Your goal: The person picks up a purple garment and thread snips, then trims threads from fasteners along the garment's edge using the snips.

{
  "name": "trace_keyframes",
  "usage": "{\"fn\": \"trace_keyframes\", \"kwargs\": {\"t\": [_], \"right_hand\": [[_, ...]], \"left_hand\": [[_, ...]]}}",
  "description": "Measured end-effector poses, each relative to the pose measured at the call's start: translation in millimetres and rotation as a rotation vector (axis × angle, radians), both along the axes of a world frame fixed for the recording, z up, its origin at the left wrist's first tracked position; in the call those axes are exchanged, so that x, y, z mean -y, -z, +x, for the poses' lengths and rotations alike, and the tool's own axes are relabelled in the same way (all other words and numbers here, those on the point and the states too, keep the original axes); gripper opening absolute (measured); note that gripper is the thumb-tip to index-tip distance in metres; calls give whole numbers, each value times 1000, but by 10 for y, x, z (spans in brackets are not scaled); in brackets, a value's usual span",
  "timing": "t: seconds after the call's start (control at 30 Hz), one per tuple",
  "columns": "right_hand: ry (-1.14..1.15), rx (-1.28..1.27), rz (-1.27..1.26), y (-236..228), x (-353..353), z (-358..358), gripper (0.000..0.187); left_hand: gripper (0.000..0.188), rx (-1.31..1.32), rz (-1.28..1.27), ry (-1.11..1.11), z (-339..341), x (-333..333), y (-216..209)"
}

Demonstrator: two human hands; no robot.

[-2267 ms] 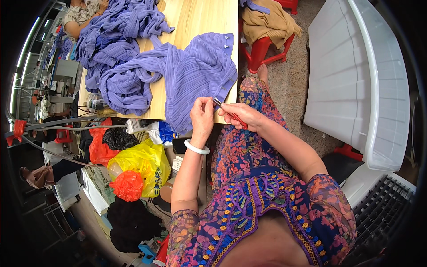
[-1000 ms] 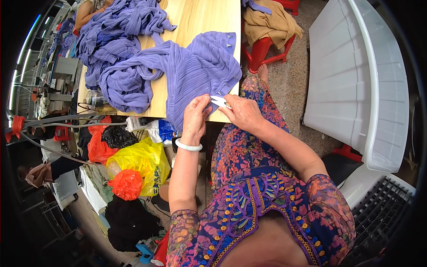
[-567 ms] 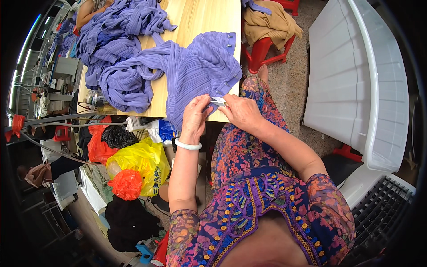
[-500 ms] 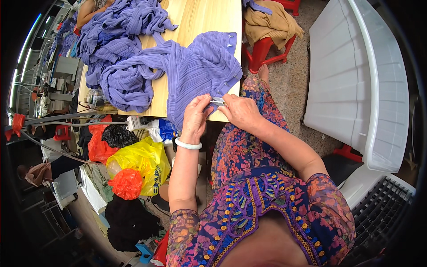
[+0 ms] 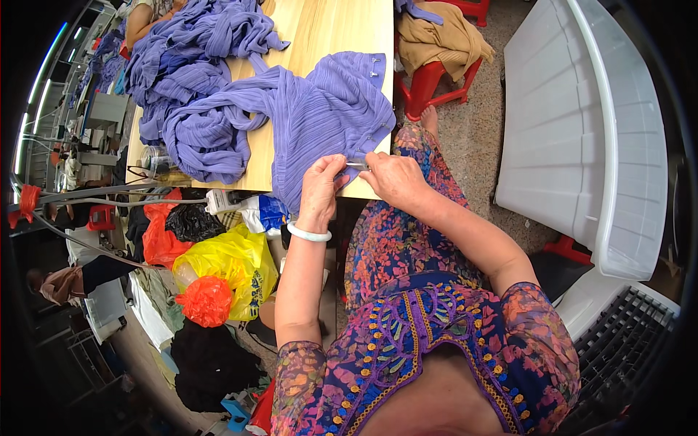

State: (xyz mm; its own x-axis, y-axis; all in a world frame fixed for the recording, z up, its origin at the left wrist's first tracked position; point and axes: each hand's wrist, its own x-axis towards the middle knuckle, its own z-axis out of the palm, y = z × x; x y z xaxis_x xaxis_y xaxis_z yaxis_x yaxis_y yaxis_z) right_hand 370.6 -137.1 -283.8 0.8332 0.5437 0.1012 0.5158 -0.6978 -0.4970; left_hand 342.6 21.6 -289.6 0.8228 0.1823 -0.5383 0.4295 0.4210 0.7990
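A purple ribbed knit garment (image 5: 313, 120) lies over the table's near corner, with small metal clasps (image 5: 374, 67) spaced along its edge. At its near edge my left hand (image 5: 321, 190), a pale bangle on the wrist, has thumb and fingers pinched together on the cloth. Close by on the right, my right hand (image 5: 398, 179) is closed around a small, thin silvery tool (image 5: 355, 164). The tool spans the gap between my fingertips; its exact kind is too small to make out.
More purple garments (image 5: 193, 80) are heaped on the wooden table (image 5: 331, 29), where another person's arm (image 5: 138, 25) shows. A red stool (image 5: 429, 91) bears brown cloth. Right stands a large pale plastic bin (image 5: 560, 123); yellow (image 5: 236, 265) and red (image 5: 206, 300) bags lie lower left.
The silvery tool between my fingers shows as a thinner strip than before, as if turned. Both hands stay at nearly the same spot on the garment's edge.
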Motion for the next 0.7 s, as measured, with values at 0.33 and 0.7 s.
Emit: {"fn": "trace_keyframes", "kwargs": {"t": [0.33,0.7], "right_hand": [[8,-9,-1,55,17,20,25],[325,-300,515,103,446,140,26]], "left_hand": [[11,-2,0,4,-3,-11,18],[9,296,472,-273,-240,-402,-32]]}}
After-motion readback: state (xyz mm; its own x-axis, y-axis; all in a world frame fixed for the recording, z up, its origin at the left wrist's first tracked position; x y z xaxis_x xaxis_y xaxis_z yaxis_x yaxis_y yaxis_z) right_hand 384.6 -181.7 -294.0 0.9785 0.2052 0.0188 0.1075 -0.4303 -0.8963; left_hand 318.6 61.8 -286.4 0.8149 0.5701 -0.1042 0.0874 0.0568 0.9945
